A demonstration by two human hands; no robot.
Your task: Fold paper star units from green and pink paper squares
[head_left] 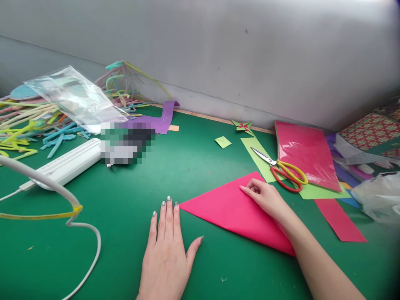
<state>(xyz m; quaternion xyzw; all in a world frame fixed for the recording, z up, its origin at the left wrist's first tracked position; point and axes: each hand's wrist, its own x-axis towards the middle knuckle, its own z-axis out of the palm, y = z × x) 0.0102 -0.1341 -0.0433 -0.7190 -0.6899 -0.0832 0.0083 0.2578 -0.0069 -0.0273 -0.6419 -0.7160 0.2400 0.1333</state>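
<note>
- Under our right hand point(265, 196), fingers curled and pressing, lies the pink paper triangle point(233, 208); our forearm hides its far corner.
- Beside its tip, our left hand point(167, 246) lies flat, fingers open, wrist cut off.

This looks like a paper-craft work station, more workshop than home: a table point(131, 200) covered in green matting runs up against a plain grey wall. At the upper left of the frame lies a heap of coloured paper strips point(31, 121) under a clear plastic bag point(75, 98). At the right sit stacked sheets of coloured paper point(304, 154), patterned paper point(371, 131) in the far corner and scissors point(281, 168) with red and yellow handles. Small folded green paper pieces point(223, 142) lie near the wall at centre
</note>
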